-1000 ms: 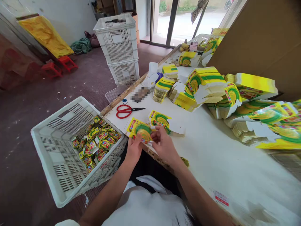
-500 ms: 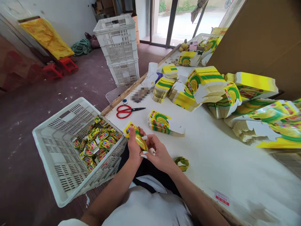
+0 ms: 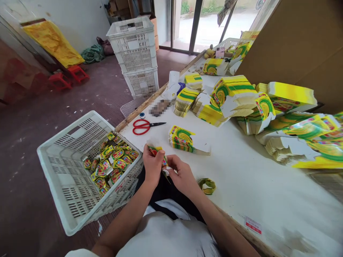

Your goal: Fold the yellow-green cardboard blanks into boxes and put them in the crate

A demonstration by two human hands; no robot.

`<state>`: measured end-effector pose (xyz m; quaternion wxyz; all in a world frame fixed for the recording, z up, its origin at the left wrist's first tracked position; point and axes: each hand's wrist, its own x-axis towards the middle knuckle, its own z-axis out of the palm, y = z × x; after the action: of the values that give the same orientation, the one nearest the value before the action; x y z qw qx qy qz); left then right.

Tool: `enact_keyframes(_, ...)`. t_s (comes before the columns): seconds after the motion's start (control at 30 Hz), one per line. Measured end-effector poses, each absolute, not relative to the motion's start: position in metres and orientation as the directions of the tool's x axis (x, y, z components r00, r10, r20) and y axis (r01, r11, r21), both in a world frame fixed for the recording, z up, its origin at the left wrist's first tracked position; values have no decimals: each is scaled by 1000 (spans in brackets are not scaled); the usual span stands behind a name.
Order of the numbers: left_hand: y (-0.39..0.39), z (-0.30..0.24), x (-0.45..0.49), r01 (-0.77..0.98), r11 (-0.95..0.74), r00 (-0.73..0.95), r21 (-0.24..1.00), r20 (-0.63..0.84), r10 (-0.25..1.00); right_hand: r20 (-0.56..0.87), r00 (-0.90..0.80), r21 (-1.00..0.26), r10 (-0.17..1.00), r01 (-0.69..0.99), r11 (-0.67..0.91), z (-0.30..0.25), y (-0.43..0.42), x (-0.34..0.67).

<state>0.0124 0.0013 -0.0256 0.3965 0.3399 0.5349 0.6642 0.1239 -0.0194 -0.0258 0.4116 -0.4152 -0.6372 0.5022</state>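
Both my hands grip one small printed carton (image 3: 164, 162), yellow, green and red, above my lap at the table's edge. My left hand (image 3: 152, 166) is closed on its left part, thumb on top. With fingers pinched, my right hand (image 3: 182, 175) holds the lower right end, where a white flap shows. Part of the carton is hidden by my fingers. Beyond my hands lies a stack of flat cartons (image 3: 183, 139). A ring-shaped green and yellow piece (image 3: 207, 186) rests to the right of my right hand.
A white crate (image 3: 66, 182) at my left holds many small folded cartons (image 3: 112, 160). Red-handled scissors (image 3: 142, 127) and a blue-centred spool (image 3: 142, 115) lie on the table (image 3: 241, 185). Bundles of flat cartons (image 3: 233, 92) stand farther back. Stacked crates (image 3: 136, 53) rise beyond the table.
The carton has been turned in my hands; its yellow face pointed up before, and now a narrower red and green side shows. My left thumb has moved across it.
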Motion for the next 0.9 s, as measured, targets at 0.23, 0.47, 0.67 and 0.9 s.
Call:
enact_keyframes(0.23, -2, -29, 10, -220, -65, -384, 973, -25, 923, 139, -180, -954, 974, 238, 181, -27, -8, 134)
enact_keyframes(0.47, -2, -33, 9, -162, -12, -334, 987, -44, 942, 157, -173, -942, 972, 270, 200, -33, -7, 139)
enact_keyframes(0.67, -1, -1, -17, 289, -260, -485, 921, 375, 790, 385, -33, -800, 922, 486, 351, -32, -2, 157)
enact_keyframes(0.9, -7, 28, -27, 654, -238, 148, 718, 188, 971, 662, -245, -479, 708, 588, 651, -10, -5, 155)
